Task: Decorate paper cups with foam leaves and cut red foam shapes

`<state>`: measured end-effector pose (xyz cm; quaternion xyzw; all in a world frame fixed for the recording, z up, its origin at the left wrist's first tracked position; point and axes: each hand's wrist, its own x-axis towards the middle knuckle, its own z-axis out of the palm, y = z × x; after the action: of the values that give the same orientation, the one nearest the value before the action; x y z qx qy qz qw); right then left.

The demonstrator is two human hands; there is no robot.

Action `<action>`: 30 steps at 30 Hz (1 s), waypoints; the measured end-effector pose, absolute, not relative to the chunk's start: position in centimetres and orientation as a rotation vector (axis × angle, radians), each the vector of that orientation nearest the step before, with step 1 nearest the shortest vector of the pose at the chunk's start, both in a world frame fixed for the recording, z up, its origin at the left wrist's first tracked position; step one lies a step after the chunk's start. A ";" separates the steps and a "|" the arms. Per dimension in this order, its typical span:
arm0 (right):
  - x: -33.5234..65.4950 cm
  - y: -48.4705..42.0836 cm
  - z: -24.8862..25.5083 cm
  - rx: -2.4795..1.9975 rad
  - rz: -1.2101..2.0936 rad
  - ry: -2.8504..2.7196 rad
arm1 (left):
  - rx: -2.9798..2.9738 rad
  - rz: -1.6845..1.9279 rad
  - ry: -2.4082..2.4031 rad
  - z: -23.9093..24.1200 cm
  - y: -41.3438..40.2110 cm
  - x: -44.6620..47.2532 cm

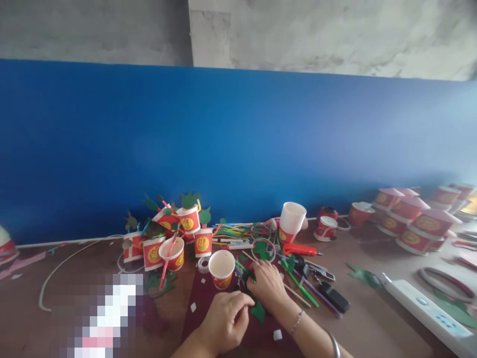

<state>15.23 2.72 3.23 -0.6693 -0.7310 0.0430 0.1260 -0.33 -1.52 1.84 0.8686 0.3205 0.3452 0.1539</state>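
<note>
My left hand (228, 320) is low in the middle of the head view, its fingers curled in and the thumb folded over. Whatever it may hold is hidden. Just right of it, my right hand (267, 282) bends its fingers down over dark and green bits on the table. What lies under those fingertips is hidden. A green paper cutout (258, 312) lies between the two wrists. Behind my left hand stands an open paper cup (221, 268), white inside and red outside. Small white squares (278, 334) lie on the dark red sheet (197, 293).
Decorated red cups (153, 254) cluster at the back left. Further right are stacked cups (292, 219), a red-orange tool (300, 249), a black key fob (334, 296) and straws (301, 286). A white power strip (425, 308) and pink-topped cup stacks (425, 231) occupy the right.
</note>
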 end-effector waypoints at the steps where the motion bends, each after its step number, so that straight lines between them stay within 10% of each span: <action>1: 15.2 2.7 3.3 -1.968 0.165 -2.123 | 2.464 0.990 0.913 1.9 -1.5 -0.3; 19: 15.8 1.6 2.2 -0.970 0.255 -2.198 | 2.160 1.268 0.950 0.2 -0.8 -0.7; 30: 22.4 5.2 6.3 -2.280 -0.077 -1.888 | 2.296 1.384 0.861 0.2 -1.3 -1.4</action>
<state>22.44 5.24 6.30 -0.7667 -0.6352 -0.0260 0.0901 -1.41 -1.30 0.22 0.8047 0.3018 0.4849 0.1622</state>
